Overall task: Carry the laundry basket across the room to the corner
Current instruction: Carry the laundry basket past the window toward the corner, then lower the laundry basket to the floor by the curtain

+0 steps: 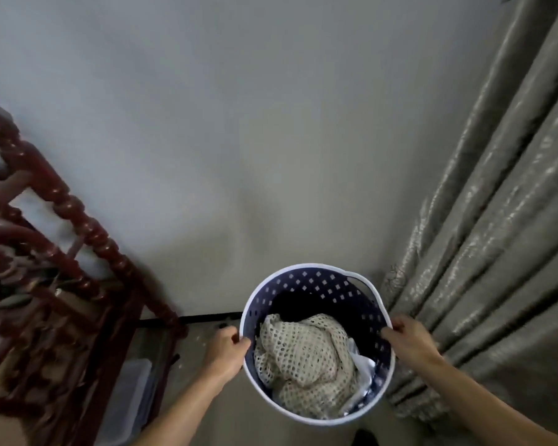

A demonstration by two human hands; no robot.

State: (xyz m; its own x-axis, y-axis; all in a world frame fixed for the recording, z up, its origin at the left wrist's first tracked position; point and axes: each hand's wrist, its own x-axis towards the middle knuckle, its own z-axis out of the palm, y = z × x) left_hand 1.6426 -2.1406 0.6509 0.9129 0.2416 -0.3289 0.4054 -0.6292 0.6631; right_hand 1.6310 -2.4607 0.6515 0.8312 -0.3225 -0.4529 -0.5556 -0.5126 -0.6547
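You are holding the laundry basket [318,346] by its rim, one hand on each side. Your left hand [227,347] is closed over the left edge with the thumb inside the rim, and your right hand [406,338] is closed over the right edge in the same way. The basket sits low in front of you, close to where the wall [239,140] meets the curtain [496,236], so you look to be at the corner or very nearly there. Whether the basket's base is already on the floor [239,423] I cannot tell; its bottom is hidden. What seems left is to set it down, if it is not down yet, and let go.

The basket is round, of hard plastic, dark blue inside with a pale rim and rows of small square holes through its wall; a loop handle shows on its far right edge. Inside lies a crumpled cream cloth [303,362] of open, net-like knit, with a bit of smooth white fabric [363,365] beside it. The curtain is a heavy grey cloth in deep folds with a faint sheen. On your left stands dark red wooden furniture [62,252] with turned, glossy spindles, and a clear plastic box [132,400] sits low beside it.
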